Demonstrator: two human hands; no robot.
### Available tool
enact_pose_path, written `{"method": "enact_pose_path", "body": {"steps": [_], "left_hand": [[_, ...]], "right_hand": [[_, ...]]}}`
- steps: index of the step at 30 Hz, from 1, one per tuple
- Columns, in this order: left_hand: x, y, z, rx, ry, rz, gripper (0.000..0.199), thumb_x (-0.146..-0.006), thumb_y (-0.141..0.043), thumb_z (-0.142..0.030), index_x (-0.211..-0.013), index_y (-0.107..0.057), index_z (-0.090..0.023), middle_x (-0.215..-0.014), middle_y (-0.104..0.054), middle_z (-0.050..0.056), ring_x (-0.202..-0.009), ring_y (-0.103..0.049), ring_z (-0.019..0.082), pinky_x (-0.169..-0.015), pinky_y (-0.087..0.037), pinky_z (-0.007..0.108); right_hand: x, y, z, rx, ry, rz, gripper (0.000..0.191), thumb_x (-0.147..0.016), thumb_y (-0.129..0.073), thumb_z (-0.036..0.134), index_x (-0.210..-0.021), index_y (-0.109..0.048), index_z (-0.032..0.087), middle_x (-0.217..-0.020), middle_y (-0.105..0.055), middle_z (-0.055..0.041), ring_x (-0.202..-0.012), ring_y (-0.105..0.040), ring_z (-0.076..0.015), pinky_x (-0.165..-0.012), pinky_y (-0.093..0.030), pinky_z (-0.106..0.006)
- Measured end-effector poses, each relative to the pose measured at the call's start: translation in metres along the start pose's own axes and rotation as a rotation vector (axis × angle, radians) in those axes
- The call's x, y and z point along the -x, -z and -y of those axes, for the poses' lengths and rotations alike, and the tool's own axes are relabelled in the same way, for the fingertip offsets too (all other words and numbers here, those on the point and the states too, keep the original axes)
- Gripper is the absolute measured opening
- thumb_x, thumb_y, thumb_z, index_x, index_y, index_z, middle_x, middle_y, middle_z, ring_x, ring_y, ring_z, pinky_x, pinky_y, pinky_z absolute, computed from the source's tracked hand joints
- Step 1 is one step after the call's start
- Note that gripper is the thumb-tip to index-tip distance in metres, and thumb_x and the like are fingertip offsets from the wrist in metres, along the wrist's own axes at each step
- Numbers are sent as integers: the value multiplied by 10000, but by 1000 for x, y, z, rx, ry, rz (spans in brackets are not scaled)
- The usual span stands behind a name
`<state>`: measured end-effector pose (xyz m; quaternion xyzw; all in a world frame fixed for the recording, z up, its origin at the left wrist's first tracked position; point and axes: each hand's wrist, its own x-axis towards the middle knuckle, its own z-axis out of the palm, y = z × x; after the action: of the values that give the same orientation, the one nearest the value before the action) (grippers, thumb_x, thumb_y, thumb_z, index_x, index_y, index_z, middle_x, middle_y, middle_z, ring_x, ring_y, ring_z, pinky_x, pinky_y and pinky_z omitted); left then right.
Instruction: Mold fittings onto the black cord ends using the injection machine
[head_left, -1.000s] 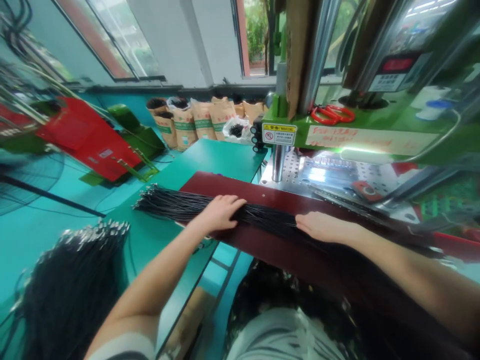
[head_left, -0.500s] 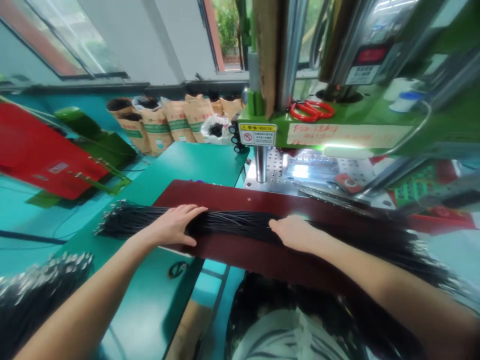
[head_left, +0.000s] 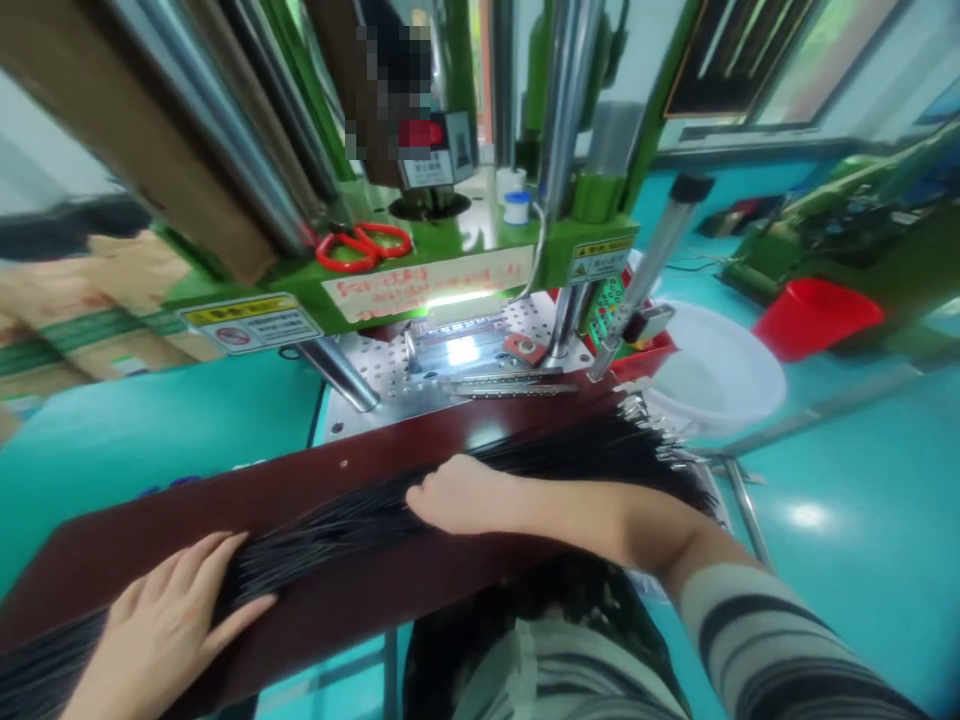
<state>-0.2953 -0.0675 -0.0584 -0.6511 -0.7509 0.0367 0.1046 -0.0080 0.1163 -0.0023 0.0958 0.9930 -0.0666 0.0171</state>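
Note:
A long bundle of thin black cables (head_left: 330, 537) lies across a dark red board (head_left: 300, 490). Silvery ends (head_left: 651, 425) fan out at its right. My left hand (head_left: 169, 610) rests over the left part of the bundle, thumb and fingers apart, holding nothing. Near the bundle's middle, my right hand (head_left: 465, 495) is curled closed on some of the cables; its fingertips are hidden behind the hand.
Behind the board stands a green press (head_left: 442, 270) with a perforated metal bed (head_left: 367, 365). Red-handled scissors (head_left: 364, 247) lie on it. Metal strips (head_left: 510, 387) sit at the bed's front. A white tub (head_left: 720, 360) and a red bucket (head_left: 817, 315) are at right.
The view has swung to the right, bringing the tub and red bucket into sight. Both hands stay at the cable bundle, left fingers spread, right hand closed.

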Motion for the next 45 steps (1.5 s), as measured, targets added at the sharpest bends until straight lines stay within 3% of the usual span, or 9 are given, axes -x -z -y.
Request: {"method": "enact_pose_path", "body": {"steps": [5, 10, 14, 20, 25, 29, 37, 41, 45], "left_hand": [[-23, 6, -29, 19, -99, 33, 679, -762, -279, -629, -1234, -369, -148, -1267, -450, 182, -1168, -396, 359, -943, -299, 475], [-29, 10, -47, 20, -121, 9, 628, -802, -302, -576, -1257, -350, -145, -1272, -451, 179, -1178, -395, 345, -924, -324, 466], [-27, 10, -46, 21, -106, 18, 623, -803, -326, -566, -1271, -346, -155, -1282, -444, 170, -1180, -398, 340, -911, -340, 462], [-37, 18, -67, 32, -105, -4, 585, -819, -351, -530, -1238, -413, -126, -1251, -472, 170, -1146, -429, 326, -898, -359, 444], [-64, 34, -133, 73, -238, -44, 540, -839, -382, -493, -1248, -432, -144, -1272, -474, 145, -1152, -422, 304, -947, -323, 428], [-90, 44, -181, 85, -296, -61, 562, -830, -410, -497, -1282, -404, -162, -1287, -462, 143, -1137, -426, 303, -919, -343, 423], [-103, 51, -187, 141, -433, -27, 613, -815, -420, -529, -1335, -339, -214, -1313, -419, 133, -1192, -365, 291, -934, -317, 420], [-105, 57, -212, 180, -524, -93, 534, -809, -448, -511, -1295, -372, -303, -1325, -389, 104, -1218, -318, 309, -948, -280, 464], [-116, 67, -247, 162, -573, -123, 351, -836, -478, -364, -1132, -479, -175, -1137, -494, 129, -1065, -439, 269, -846, -364, 397]], "right_hand": [[4, -6, 9, 46, -17, -49, 160, -834, -402, 104, -877, -554, 129, -810, -643, -64, -677, -595, -185, -509, -400, -289], [57, -14, 6, 119, -62, -232, 510, -810, -478, 512, -1112, -494, 101, -1163, -508, -149, -1048, -443, -281, -787, -387, -409], [107, -9, -18, 165, -228, -207, 478, -784, -542, 224, -1235, -419, 125, -1211, -489, -132, -1113, -389, -277, -939, -275, -451], [138, 13, -63, 232, -349, -165, 500, -723, -662, 336, -1168, -502, 174, -1144, -527, -103, -1069, -423, -277, -952, -243, -445], [138, 13, -77, 218, -360, -205, 321, -794, -593, 319, -1086, -563, 188, -1051, -576, -78, -996, -482, -228, -941, -262, -401], [166, -8, -84, 218, -356, -245, 396, -838, -528, 308, -1207, -506, 165, -1133, -567, -107, -1030, -497, -231, -937, -308, -403], [226, -28, -118, 187, -135, -266, 495, -864, -313, 65, -1291, -449, 277, -1269, -512, -100, -1182, -441, -225, -966, -341, -460], [222, -32, -132, 205, -127, -313, 437, -876, -347, 123, -1266, -484, 266, -1278, -501, -106, -1199, -421, -236, -981, -330, -464], [232, -41, -127, 200, -210, -360, 448, -811, -532, 317, -1235, -514, 175, -1256, -496, -159, -1203, -403, -292, -978, -336, -487]]}}
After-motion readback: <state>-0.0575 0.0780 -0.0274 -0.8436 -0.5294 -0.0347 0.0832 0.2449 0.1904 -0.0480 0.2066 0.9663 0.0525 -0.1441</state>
